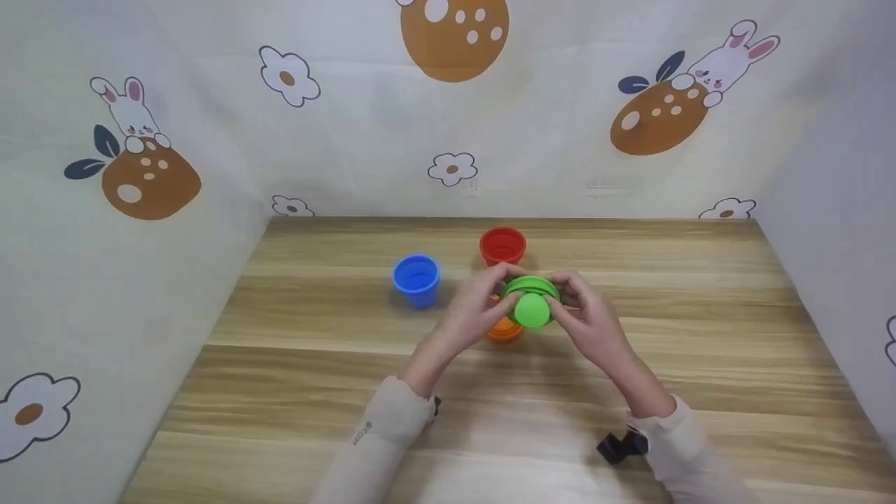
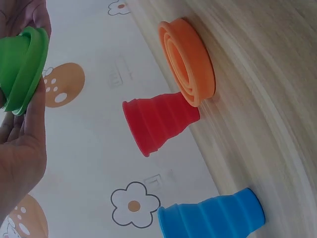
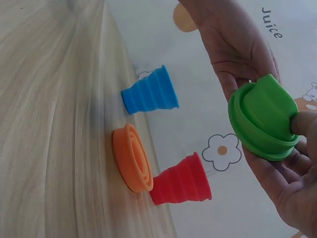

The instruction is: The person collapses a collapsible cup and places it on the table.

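Above the table, both hands hold a green collapsible cup [image 1: 532, 310], its round base facing me and part of its wall folded into the rim. My left hand [image 1: 473, 308] grips its left side, thumb near the base. On the other side my right hand [image 1: 592, 320] grips it, with the thumb pressing beside the base in the right wrist view. Beneath the hands lies an orange collapsible cup [image 3: 130, 161], folded flat into a ring and partly hidden in the head view. A red cup [image 1: 502, 245] stands extended behind it. To the left a blue cup [image 1: 416, 276] stands extended.
The wood-grain table [image 1: 315, 392] meets a patterned back wall [image 1: 364, 140] just behind the cups, with more printed walls at both sides. A black strap piece [image 1: 619, 446] hangs at the right wrist.
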A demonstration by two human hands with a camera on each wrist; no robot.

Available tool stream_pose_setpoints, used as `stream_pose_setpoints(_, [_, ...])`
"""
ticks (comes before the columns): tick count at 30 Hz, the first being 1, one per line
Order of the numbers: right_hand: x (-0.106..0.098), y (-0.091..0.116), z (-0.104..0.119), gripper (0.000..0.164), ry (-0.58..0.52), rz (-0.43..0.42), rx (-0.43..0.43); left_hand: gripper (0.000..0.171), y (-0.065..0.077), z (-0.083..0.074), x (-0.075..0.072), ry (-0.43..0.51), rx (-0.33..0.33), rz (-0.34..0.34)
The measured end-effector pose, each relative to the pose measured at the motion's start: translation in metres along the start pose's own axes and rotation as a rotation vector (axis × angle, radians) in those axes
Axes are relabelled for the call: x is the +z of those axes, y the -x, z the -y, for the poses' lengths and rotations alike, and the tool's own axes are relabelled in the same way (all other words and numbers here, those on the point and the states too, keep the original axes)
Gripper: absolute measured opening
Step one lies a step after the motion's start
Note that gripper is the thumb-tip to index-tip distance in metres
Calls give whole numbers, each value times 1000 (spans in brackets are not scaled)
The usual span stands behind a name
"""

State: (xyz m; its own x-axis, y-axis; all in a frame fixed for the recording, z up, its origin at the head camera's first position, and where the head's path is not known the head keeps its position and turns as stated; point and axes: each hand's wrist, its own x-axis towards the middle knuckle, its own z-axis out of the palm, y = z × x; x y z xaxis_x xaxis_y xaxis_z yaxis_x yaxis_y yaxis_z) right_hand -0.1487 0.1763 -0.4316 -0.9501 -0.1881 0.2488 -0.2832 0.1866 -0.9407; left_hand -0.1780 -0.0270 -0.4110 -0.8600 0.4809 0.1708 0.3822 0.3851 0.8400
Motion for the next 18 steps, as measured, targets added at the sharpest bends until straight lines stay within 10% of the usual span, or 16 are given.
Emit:
stream_pose_setpoints(8, [-12,-1,-6,45,-265,193,108,31,1,1,-2,36,12,-34])
stream_pose_setpoints(14, [-6,-3,-4,39,-218,83,113,39,7,11,-5,370,-11,47])
stream_pose_setpoints(18, [-3,-7,0,37,-232,35,108,41,2,11,-5,396,-12,-21])
